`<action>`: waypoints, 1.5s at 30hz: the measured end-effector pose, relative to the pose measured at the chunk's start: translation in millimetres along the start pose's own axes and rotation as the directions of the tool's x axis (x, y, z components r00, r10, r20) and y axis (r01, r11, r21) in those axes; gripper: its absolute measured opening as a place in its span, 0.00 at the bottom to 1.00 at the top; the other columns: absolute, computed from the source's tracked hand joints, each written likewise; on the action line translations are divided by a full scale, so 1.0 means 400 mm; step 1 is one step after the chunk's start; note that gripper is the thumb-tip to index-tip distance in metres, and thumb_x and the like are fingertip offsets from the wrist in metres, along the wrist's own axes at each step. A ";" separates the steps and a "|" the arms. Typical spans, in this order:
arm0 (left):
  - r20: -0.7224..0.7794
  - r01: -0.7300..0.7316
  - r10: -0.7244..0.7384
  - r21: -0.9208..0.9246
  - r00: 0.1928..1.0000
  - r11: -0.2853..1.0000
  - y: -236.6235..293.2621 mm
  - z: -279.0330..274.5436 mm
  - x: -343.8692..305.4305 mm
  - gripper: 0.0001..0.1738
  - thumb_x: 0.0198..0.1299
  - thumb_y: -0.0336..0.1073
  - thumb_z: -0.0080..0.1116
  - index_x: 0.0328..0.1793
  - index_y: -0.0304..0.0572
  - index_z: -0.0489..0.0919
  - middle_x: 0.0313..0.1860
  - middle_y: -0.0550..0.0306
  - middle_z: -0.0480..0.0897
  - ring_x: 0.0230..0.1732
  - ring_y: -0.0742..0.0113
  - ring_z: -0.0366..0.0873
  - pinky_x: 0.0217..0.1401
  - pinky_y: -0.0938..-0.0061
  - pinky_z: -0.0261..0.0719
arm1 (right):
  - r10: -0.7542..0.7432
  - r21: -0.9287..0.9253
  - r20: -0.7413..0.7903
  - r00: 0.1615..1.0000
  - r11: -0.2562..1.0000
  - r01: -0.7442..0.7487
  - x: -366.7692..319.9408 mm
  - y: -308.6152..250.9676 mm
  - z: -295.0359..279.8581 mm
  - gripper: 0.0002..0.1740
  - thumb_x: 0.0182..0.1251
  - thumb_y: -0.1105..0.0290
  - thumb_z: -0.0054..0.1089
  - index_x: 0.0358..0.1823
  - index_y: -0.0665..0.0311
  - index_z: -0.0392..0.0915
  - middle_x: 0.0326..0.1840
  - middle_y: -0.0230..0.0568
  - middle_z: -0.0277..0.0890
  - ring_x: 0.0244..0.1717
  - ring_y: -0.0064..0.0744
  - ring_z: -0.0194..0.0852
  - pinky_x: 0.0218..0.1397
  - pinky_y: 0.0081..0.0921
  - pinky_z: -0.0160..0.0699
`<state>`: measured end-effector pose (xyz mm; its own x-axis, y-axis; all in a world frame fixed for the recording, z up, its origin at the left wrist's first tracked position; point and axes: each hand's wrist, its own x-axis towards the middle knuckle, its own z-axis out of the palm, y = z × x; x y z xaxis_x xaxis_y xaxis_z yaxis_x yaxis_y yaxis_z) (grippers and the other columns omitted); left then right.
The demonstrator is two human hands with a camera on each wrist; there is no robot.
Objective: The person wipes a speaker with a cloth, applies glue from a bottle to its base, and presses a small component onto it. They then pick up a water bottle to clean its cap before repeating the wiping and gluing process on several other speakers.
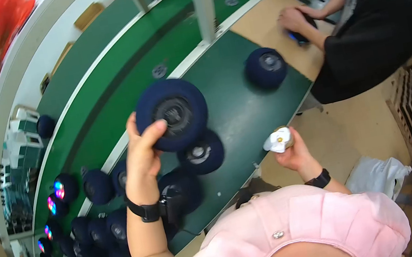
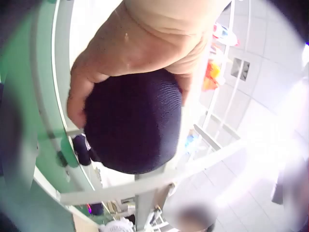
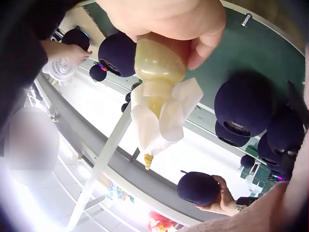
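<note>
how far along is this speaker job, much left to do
Looks done: one navy speaker lies further down the green belt, possibly already passed on. In hand: the left hand holds the raised speaker, underside showing, while the right hand grips a tissue-wrapped bottle, not yet at it. Left: a big pile of speakers waits beside the left arm, so likely most remains.

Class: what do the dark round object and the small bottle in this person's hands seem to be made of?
Round object: matt navy knitted fabric cover, fine weave showing; darker disc in its face, probably plastic. Bottle: translucent yellowish plastic, glossy; white wrap at its neck looks like paper or tape.
</note>
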<state>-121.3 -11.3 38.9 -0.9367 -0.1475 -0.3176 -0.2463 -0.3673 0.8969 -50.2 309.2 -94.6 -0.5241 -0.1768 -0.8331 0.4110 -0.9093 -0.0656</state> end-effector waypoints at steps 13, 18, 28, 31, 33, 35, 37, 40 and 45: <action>0.437 -0.420 0.409 0.897 0.801 -0.137 -0.408 0.288 0.080 0.50 0.30 0.40 0.72 0.65 0.46 0.61 0.53 0.45 0.63 0.59 0.51 0.60 0.58 0.48 0.57 | -0.057 0.030 0.051 0.997 0.998 0.056 -0.033 -0.115 -0.132 0.23 0.60 0.44 0.49 0.48 0.50 0.72 0.48 0.29 0.72 0.49 0.29 0.69 0.46 0.26 0.71; 0.809 -0.718 0.289 0.587 0.511 -0.373 -0.469 0.213 0.031 0.25 0.50 0.31 0.50 0.58 0.51 0.69 0.50 0.52 0.67 0.61 0.55 0.62 0.62 0.46 0.53 | -0.082 0.005 0.051 0.995 0.997 0.082 -0.031 -0.138 -0.129 0.23 0.61 0.44 0.49 0.49 0.52 0.71 0.49 0.30 0.72 0.50 0.31 0.70 0.49 0.30 0.73; 0.653 -0.687 0.318 0.727 0.688 -0.007 -0.440 0.214 -0.048 0.33 0.38 0.27 0.63 0.57 0.38 0.69 0.56 0.44 0.66 0.64 0.46 0.59 0.64 0.55 0.58 | -0.139 0.017 0.142 0.980 0.990 0.138 0.014 -0.168 -0.060 0.26 0.62 0.46 0.51 0.51 0.57 0.69 0.52 0.35 0.70 0.52 0.32 0.68 0.49 0.28 0.73; 0.623 -0.667 0.335 0.744 0.707 0.026 -0.426 0.212 -0.056 0.32 0.40 0.27 0.62 0.57 0.37 0.70 0.57 0.43 0.66 0.64 0.46 0.59 0.64 0.55 0.58 | -0.178 0.003 0.162 0.971 0.984 0.179 0.021 -0.171 -0.023 0.27 0.61 0.45 0.51 0.52 0.57 0.69 0.52 0.36 0.69 0.52 0.33 0.67 0.49 0.28 0.73; 0.587 -0.635 0.360 0.772 0.725 0.019 -0.418 0.199 -0.052 0.34 0.38 0.31 0.65 0.58 0.39 0.69 0.58 0.41 0.65 0.65 0.44 0.57 0.64 0.55 0.57 | -0.185 0.008 0.156 0.970 0.983 0.186 0.026 -0.173 -0.011 0.27 0.60 0.45 0.52 0.52 0.57 0.69 0.52 0.36 0.69 0.51 0.33 0.67 0.48 0.28 0.73; 0.559 -0.603 0.341 0.797 0.755 0.030 -0.397 0.210 -0.046 0.38 0.37 0.34 0.68 0.59 0.40 0.68 0.60 0.40 0.63 0.66 0.43 0.56 0.63 0.54 0.58 | -0.187 0.013 0.185 0.965 0.982 0.188 0.030 -0.173 -0.011 0.27 0.60 0.45 0.53 0.52 0.57 0.69 0.52 0.36 0.69 0.51 0.33 0.67 0.48 0.28 0.72; 0.537 -0.579 0.326 0.815 0.778 0.039 -0.382 0.239 -0.035 0.41 0.36 0.37 0.70 0.61 0.41 0.66 0.62 0.38 0.61 0.66 0.42 0.55 0.63 0.53 0.58 | -0.181 0.028 0.156 0.971 0.984 0.179 0.027 -0.165 -0.009 0.27 0.60 0.45 0.52 0.52 0.57 0.69 0.52 0.36 0.69 0.51 0.33 0.67 0.49 0.28 0.72; 0.379 -0.409 0.206 0.903 0.902 0.133 -0.407 0.269 0.015 0.53 0.35 0.44 0.73 0.69 0.42 0.55 0.66 0.35 0.57 0.68 0.40 0.51 0.58 0.47 0.64 | -0.172 0.043 0.129 0.977 0.985 0.168 0.035 -0.162 -0.037 0.27 0.60 0.45 0.52 0.52 0.57 0.69 0.52 0.36 0.69 0.52 0.33 0.67 0.49 0.30 0.72; -0.176 0.364 -0.357 0.010 0.917 0.931 -0.430 0.238 0.152 0.47 0.44 0.39 0.67 0.68 0.36 0.54 0.62 0.38 0.64 0.57 0.46 0.69 0.52 0.41 0.66 | -0.175 0.047 0.106 0.979 0.984 0.171 0.017 -0.153 -0.060 0.28 0.61 0.45 0.50 0.53 0.57 0.68 0.53 0.38 0.68 0.54 0.36 0.66 0.55 0.31 0.70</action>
<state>-159.4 130.3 -105.5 -0.7276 -0.1658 -0.6657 -0.5730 -0.3867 0.7226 -61.1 372.7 -109.4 -0.6639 -0.0535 -0.7459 0.2797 -0.9428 -0.1813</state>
